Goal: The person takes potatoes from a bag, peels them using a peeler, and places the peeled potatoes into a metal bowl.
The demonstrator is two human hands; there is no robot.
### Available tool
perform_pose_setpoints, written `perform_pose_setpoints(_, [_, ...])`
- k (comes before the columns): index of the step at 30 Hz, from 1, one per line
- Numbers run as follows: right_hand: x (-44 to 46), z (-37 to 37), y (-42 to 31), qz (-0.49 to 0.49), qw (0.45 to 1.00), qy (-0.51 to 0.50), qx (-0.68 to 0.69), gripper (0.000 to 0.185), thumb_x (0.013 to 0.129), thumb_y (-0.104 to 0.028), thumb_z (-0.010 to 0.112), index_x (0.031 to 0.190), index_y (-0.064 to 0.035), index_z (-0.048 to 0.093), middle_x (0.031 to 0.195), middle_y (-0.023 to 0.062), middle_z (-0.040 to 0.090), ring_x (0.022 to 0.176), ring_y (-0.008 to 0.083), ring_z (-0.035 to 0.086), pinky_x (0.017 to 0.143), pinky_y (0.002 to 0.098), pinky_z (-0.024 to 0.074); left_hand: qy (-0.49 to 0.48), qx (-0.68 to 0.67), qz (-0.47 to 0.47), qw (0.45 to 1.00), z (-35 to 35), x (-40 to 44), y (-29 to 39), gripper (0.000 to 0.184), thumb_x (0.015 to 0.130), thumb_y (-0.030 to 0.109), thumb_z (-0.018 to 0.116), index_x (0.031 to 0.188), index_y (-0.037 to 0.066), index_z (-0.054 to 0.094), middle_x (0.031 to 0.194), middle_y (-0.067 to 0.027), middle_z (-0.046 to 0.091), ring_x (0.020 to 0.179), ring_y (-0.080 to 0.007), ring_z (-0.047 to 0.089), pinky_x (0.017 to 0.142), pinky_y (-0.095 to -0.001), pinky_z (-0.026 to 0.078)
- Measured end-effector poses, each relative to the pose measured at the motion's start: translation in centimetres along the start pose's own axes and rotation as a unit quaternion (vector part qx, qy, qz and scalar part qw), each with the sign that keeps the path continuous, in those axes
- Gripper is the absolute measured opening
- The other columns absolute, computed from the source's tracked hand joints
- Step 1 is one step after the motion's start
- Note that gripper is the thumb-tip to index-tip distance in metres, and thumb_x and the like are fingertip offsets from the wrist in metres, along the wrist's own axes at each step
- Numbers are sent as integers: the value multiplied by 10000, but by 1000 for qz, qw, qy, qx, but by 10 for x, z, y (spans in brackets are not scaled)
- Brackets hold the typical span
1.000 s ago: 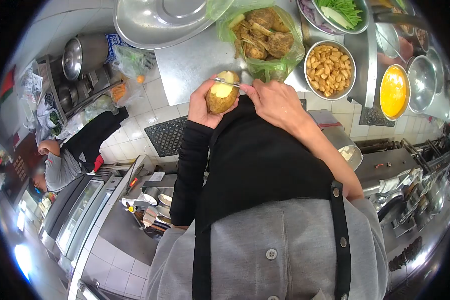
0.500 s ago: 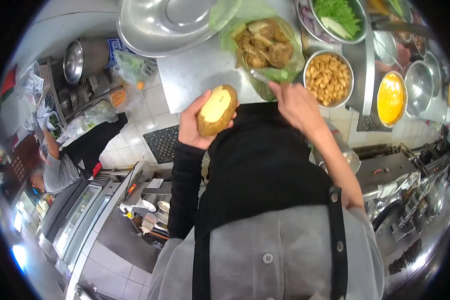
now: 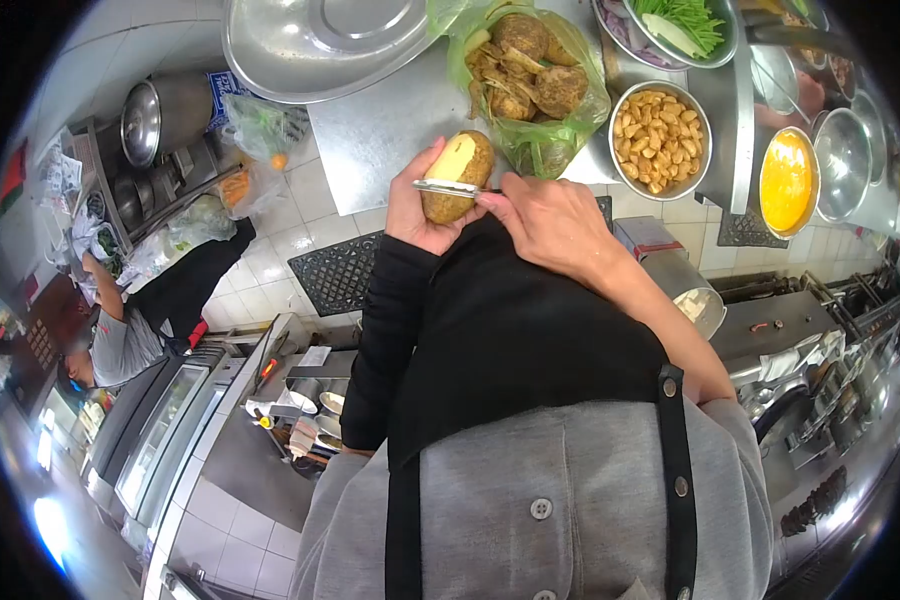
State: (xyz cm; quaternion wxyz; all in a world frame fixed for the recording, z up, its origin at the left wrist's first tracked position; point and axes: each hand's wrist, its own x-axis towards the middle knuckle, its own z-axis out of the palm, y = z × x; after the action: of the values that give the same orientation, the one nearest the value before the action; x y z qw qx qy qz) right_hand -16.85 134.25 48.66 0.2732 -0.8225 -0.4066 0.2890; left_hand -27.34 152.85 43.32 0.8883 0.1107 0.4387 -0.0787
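Observation:
A partly peeled potato (image 3: 478,162) rests in my left hand (image 3: 410,212), whose fingers are wrapped round it. Pale yellow flesh shows on its upper face, and brown skin covers the rest. My right hand (image 3: 560,222) is closed on a peeler (image 3: 445,187), with the metal head lying across the potato. Just beyond my hands, a green plastic bag (image 3: 542,160) holds unpeeled potatoes (image 3: 560,90) and strips of peel. The bag lies at the near edge of the steel worktop (image 3: 355,150).
A large steel basin (image 3: 270,75) stands at the back left. To the right are a bowl of peanut-like pieces (image 3: 660,140), a bowl with chopped greens (image 3: 705,30) and a bowl of yellow liquid (image 3: 785,185). Another person (image 3: 125,340) works at the far left.
My right hand has moved left from beside the bag, bringing the peeler onto the potato. The left hand has shifted slightly up and right with the potato.

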Motion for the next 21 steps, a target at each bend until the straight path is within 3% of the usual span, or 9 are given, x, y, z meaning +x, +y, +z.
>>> perform_pose_setpoints(2, [1,7,15,6,999,26,-30,481,1111,-428,558,946,5,689,723,230,714,668,447,724,586,538,568,-11,-12,-8,1000,-13,3,3,506,1097,396,608,1363,-34,627,1222,-243,722,990,-366,738,853,-474,633])
perform_pose_setpoints(4, [13,17,65,79,993,30,-83,498,1122,-415,537,912,8,692,747,254,716,697,477,723,610,575,566,-16,0,-13,1000,-18,-7,5,500,1104,399,593,1362,-28,627,1214,-242,723,954,-370,732,822,-463,631])
perform_pose_setpoints(8, [1,-2,36,92,994,43,-35,508,1121,-422,544,855,-10,677,718,264,695,692,477,711,603,560,560,21,84,34,996,-9,-30,13,479,1110,424,581,1317,-2,649,1121,-187,752,906,-346,738,740,-438,634])
perform_pose_setpoints(16, [4,-3,-2,-16,999,10,-41,489,1093,-415,603,835,-4,664,681,246,687,683,458,724,604,541,574,75,122,88,986,-15,-20,3,497,1128,461,538,1284,6,660,1065,-160,763,870,-285,765,709,-419,659])
perform_pose_setpoints(20, [9,15,56,97,982,27,-161,536,1104,-430,575,818,9,687,697,240,704,671,438,737,605,537,584,85,171,80,978,-14,-22,1,508,1132,462,528,1295,-2,655,1063,-167,766,867,-297,767,719,-416,658])
perform_pose_setpoints(21, [6,5,58,114,984,26,-138,544,1117,-430,550,828,5,700,717,259,706,711,462,735,632,555,581,84,174,76,978,-12,-26,1,510,1133,460,526,1302,-5,653,1069,-169,766,874,-300,768,721,-417,657])
